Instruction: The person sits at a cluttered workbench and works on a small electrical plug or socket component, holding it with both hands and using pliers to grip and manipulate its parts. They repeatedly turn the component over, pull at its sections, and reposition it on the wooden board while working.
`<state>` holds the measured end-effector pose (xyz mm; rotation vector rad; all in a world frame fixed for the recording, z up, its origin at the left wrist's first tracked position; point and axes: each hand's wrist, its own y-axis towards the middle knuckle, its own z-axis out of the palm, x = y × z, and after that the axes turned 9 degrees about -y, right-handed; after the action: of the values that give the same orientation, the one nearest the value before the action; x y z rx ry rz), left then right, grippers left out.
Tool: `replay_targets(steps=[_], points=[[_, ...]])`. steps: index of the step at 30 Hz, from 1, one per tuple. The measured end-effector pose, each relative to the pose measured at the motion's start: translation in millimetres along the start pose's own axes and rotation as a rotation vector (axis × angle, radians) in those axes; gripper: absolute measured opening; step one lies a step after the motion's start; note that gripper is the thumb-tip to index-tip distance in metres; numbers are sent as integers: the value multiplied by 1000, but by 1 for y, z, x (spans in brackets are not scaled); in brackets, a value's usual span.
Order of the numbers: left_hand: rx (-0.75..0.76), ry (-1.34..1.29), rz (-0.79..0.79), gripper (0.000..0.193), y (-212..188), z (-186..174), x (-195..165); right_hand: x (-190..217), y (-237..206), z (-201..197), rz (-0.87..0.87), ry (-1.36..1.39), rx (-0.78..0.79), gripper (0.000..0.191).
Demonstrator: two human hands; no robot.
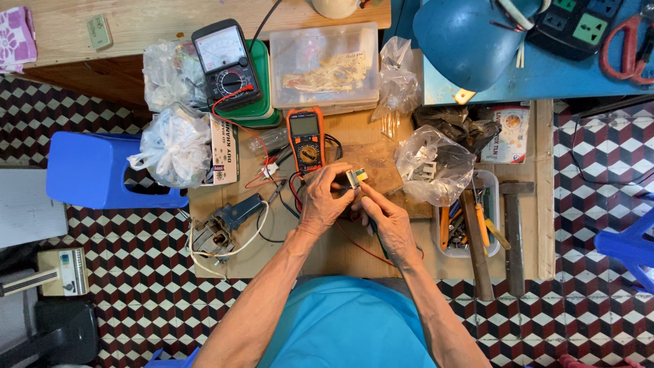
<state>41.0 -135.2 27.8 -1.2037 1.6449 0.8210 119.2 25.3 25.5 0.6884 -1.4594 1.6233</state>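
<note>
While held: two hands, one small component, two multimeters.

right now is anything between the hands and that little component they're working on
Nothing visible. The left hand already pinches the small grey and yellow component in its fingertips, and the right hand touches it from below right. The orange multimeter lies just beyond, not between them.
</note>
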Motion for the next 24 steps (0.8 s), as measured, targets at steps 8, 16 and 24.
replay_targets(steps=[8,16,24], points=[[56,13,-45,44,-11,17,43,-56,15,-11,-57,-18,3,48],[192,-30,-25,45,-3,-2,17,-49,14,-2,-64,20,-54,64],[229,-119,-80,37,2,0,17,-43,13,-10,-72,-30,-9,71]])
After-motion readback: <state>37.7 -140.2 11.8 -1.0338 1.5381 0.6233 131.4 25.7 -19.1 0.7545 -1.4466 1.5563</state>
